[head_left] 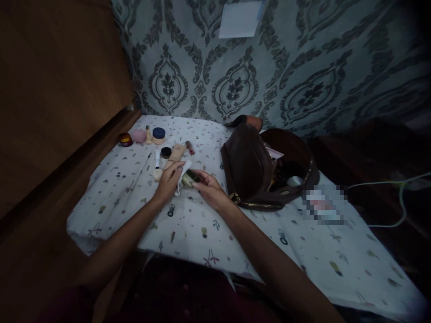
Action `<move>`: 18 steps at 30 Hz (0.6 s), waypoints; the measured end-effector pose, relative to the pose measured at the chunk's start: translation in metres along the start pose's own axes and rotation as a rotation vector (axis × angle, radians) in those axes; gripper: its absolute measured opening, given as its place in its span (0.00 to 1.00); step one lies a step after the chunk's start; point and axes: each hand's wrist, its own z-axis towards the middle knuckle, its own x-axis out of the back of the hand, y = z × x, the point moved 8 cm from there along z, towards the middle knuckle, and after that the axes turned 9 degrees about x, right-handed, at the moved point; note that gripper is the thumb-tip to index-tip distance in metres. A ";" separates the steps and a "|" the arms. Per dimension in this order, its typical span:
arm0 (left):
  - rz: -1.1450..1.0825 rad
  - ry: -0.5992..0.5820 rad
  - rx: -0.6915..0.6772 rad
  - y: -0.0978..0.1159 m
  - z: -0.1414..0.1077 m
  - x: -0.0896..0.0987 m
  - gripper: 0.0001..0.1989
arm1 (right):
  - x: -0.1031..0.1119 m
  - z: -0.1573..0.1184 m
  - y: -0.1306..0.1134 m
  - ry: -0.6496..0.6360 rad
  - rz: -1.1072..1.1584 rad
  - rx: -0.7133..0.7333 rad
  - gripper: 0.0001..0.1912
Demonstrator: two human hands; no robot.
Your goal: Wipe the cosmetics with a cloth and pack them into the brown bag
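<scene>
Over the near middle of the table my left hand [168, 181] is closed on a white cloth [186, 167], part of which hangs below the fingers. My right hand [212, 190] grips a small bottle [187, 180] with a dark cap and a pale greenish body. Cloth and bottle touch between the two hands. Just beyond my left hand lie a beige tube [176, 153], a round black-lidded jar [166, 152] and a small white tube [157, 159]. A cream-coloured round item [157, 174] sits beside the left fingers.
An unzipped brown bag [247, 166] stands right of my hands, with items inside. Farther back are a blue-lidded jar [158, 135], a pink item [139, 136], a dark red jar [125, 139] and a small reddish tube [190, 147]. A wooden cabinet [60, 89] borders the left.
</scene>
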 end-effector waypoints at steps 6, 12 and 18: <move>-0.062 -0.003 -0.016 0.000 0.001 0.001 0.16 | -0.002 -0.002 0.004 0.018 0.038 -0.043 0.25; 0.072 -0.005 -0.037 0.008 -0.001 0.004 0.15 | 0.007 0.003 -0.014 -0.056 -0.377 0.100 0.24; 0.283 -0.026 -0.214 0.026 -0.009 0.000 0.11 | -0.003 -0.002 -0.023 -0.196 -0.813 0.282 0.23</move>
